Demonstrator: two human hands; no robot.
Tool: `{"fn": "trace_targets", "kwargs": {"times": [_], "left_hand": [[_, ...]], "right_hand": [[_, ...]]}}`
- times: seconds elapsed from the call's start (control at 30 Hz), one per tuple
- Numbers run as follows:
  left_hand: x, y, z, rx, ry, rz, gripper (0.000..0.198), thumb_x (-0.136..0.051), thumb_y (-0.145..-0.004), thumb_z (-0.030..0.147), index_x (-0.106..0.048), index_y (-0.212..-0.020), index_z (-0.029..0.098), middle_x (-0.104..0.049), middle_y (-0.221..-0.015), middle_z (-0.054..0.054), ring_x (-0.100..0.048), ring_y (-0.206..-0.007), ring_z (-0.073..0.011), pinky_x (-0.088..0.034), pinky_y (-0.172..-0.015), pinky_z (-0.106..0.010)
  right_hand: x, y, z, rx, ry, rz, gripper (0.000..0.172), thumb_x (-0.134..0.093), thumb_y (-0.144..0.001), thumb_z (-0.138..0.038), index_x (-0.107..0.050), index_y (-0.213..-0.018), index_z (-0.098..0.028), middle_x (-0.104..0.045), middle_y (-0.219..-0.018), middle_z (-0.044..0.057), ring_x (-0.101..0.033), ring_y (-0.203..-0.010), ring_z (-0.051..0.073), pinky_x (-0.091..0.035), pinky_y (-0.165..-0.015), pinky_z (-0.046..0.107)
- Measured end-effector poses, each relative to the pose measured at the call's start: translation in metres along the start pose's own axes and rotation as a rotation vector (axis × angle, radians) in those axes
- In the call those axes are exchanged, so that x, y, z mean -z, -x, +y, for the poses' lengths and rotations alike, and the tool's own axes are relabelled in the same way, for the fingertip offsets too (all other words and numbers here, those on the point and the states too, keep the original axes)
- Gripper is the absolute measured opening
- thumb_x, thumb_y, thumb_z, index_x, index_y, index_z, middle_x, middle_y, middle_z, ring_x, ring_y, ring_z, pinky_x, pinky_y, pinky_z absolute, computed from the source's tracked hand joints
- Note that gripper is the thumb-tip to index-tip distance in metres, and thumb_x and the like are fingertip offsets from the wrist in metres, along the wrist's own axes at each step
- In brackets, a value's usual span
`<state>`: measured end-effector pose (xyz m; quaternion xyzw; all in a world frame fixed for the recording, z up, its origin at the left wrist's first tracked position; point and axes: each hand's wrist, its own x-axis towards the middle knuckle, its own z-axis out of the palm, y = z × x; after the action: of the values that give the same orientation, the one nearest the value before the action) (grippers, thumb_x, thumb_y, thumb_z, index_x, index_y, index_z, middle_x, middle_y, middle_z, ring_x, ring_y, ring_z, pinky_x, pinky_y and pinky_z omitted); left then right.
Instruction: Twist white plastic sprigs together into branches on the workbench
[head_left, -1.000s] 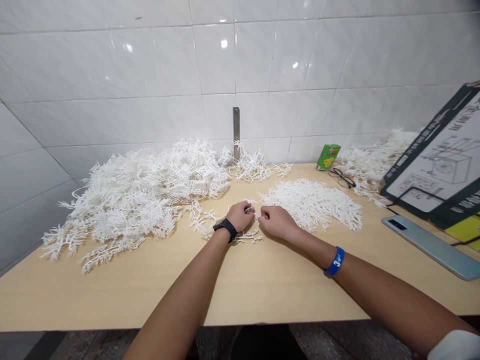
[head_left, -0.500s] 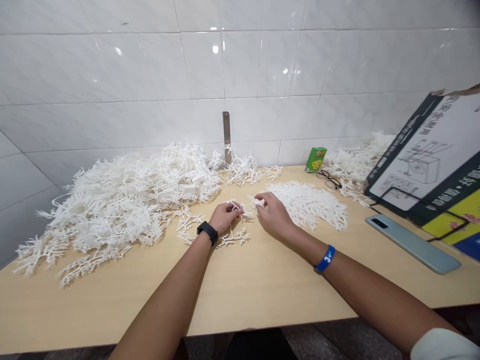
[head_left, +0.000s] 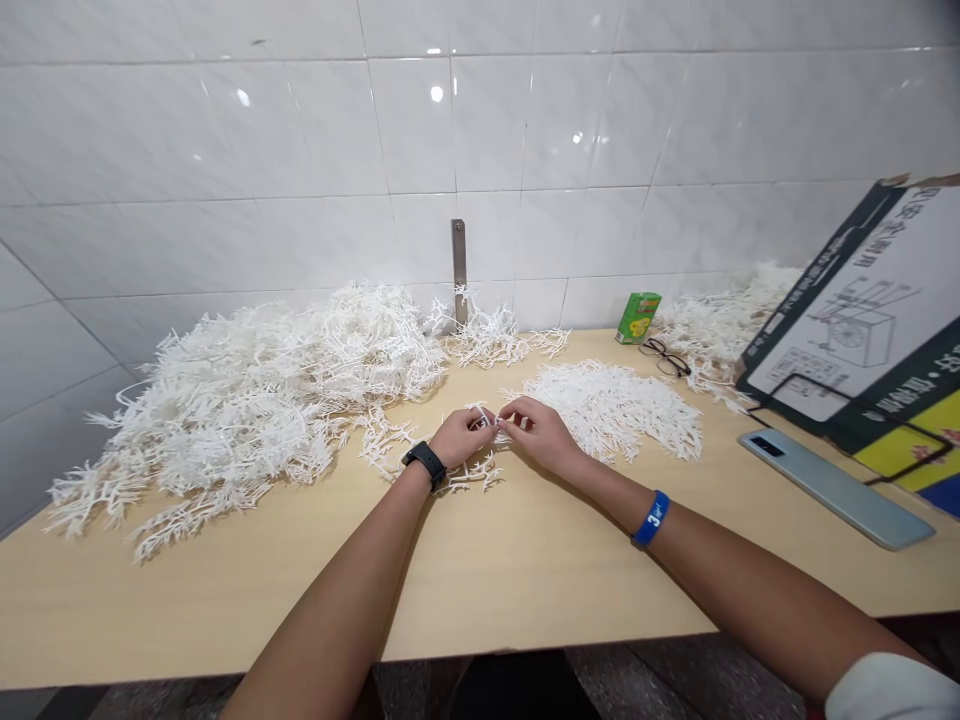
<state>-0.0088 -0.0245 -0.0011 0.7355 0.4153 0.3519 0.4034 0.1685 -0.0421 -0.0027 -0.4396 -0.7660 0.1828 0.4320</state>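
Note:
Between my hands is a white branching plastic sprig (head_left: 480,410), mostly covered by fingers. My left hand (head_left: 459,437), with a black watch on its wrist, is closed on it. My right hand (head_left: 541,432) meets the left fingertips, thumb and forefinger pinched on a part of the sprig. Loose white sprigs (head_left: 472,477) lie on the table just under my left hand. To the right spreads a flat heap of small white pieces (head_left: 615,405), close behind my right hand. A large tangled pile of white sprigs (head_left: 262,390) rises on the left.
A small green box (head_left: 638,318) and black glasses (head_left: 664,357) stand and lie at the back right, before another white pile (head_left: 731,320). A phone (head_left: 835,488) lies near a big printed carton (head_left: 855,330). A metal strip (head_left: 459,265) stands against the tiled wall.
My right hand has moved left from beside the flat heap, and its fingers have closed at the left fingertips. The view has shifted slightly.

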Motion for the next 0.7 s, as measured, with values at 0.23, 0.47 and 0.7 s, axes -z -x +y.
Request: {"fn": "trace_targets", "kwargs": {"times": [0.23,0.47,0.7], "left_hand": [[-0.0033,0.0021,0.0023,-0.004,-0.060,0.018,0.023,-0.059,-0.076,0.036,-0.064,-0.081,0.014,-0.049,-0.061,0.003,-0.042,-0.060,-0.0110,-0.032,-0.058,-0.025],[-0.0011,0.0022,0.0022,0.005,0.045,-0.012,0.037,-0.061,-0.075,0.052,-0.061,-0.077,0.015,-0.048,-0.062,0.004,-0.041,-0.059,-0.0110,-0.031,-0.058,-0.025],[-0.0011,0.0015,0.0012,0.053,0.366,-0.080,0.027,-0.066,-0.070,0.041,-0.059,-0.068,0.015,-0.052,-0.066,0.001,-0.047,-0.065,-0.0122,-0.036,-0.066,-0.026]], "right_hand": [[-0.0010,0.0011,-0.0017,-0.103,-0.033,-0.070,0.010,-0.051,-0.079,-0.021,-0.058,-0.073,-0.018,-0.058,-0.072,0.000,-0.051,-0.068,0.014,-0.037,-0.062,0.026],[-0.0020,0.0011,0.0012,-0.172,-0.159,-0.148,0.015,-0.049,-0.080,-0.028,-0.055,-0.071,-0.018,-0.054,-0.069,-0.002,-0.047,-0.068,0.014,-0.034,-0.063,0.026],[-0.0020,0.0005,-0.0033,-0.124,-0.224,-0.274,0.017,-0.045,-0.078,-0.025,-0.047,-0.062,-0.018,-0.047,-0.062,-0.003,-0.041,-0.063,0.012,-0.032,-0.061,0.025]]}}
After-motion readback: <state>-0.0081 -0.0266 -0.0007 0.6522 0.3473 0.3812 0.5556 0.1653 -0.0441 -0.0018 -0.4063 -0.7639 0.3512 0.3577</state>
